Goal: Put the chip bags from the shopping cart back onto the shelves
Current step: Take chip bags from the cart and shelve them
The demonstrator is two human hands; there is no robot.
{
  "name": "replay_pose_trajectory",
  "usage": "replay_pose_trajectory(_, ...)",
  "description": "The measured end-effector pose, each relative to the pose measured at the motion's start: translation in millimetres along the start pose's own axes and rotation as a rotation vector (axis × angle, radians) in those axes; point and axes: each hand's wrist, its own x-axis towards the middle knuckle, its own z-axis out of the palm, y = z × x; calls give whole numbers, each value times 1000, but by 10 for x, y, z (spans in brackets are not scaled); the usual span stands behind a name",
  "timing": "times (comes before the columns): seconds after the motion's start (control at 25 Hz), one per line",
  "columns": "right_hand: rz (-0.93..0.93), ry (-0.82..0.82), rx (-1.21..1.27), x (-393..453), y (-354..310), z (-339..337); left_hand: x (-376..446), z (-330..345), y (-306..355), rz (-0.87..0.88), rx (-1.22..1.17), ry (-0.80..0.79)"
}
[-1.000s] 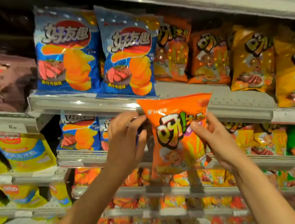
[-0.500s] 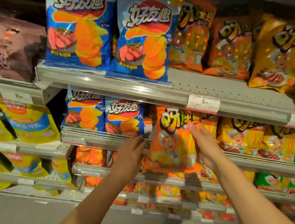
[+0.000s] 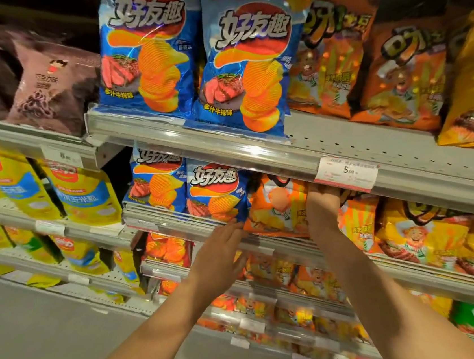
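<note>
Two hands at shelf lip | right hand on orange chip bag | left hand flat

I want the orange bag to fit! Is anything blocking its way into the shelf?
Nothing visible blocks it. The orange chip bag already sits on the shelf, beside a blue bag, with the right hand on it.

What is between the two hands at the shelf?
In the head view, the orange chip bag stands between the left hand and the right hand.
</note>
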Motion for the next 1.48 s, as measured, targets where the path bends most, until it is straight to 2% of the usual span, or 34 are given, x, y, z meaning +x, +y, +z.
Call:
replay_pose_trajectory(0.08,-36,-70,-113,-16,47,-10,16,8,8,21,73,15)
replay_pose_trajectory(0.2,-183,-138,-189,-59,-90,-22,13,104,-1,-48,123,-32)
replay_pose_trajectory(0.32,-88,-278,-280,-39,-178,-47,-10,160,-26,-51,186,-69)
replay_pose_trajectory(0.44,47,-289,-185,106,-201,-83,34,119,17,2,275,-70)
replay_pose_trajectory(0.56,38,-388,-174,165,-178,-107,30,104,0,-146,6,-55)
replay_pose_trajectory(0.68,-106,-623,79,229,-73,-156,48,62,13,-220,-86,-50)
replay_pose_trajectory(0.76,-143,-691,159,268,-23,-147,99,8,12,-299,-254,-50)
replay_pose_trajectory(0.88,-117,-599,115,317,49,-115,105,-7,15,-223,-171,-108)
replay_pose_trajectory(0.96,-47,-430,37,349,22,-170,104,-5,85,-76,-35,5)
replay_pose_trajectory(1.04,-62,-269,-67,425,-10,-234,89,76,185,109,77,71)
replay_pose_trajectory(1.12,-121,-203,-110,435,-53,-190,150,137,270,32,51,-14)
replay_pose_trajectory(1.2,-70,-166,-80,353,-28,-75,206,177,324,-62,1,-104)
replay_pose_trajectory(1.32,-35,-118,-132,275,-10,-70,199,126,334,-9,39,11)
replay_pose_trajectory(1.4,-48,-188,-249,255,-57,-149,225,-9,260,-101,145,122)
replay_pose_trajectory(1.48,-57,-191,-349,217,-87,-153,310,-135,125,-231,221,121)
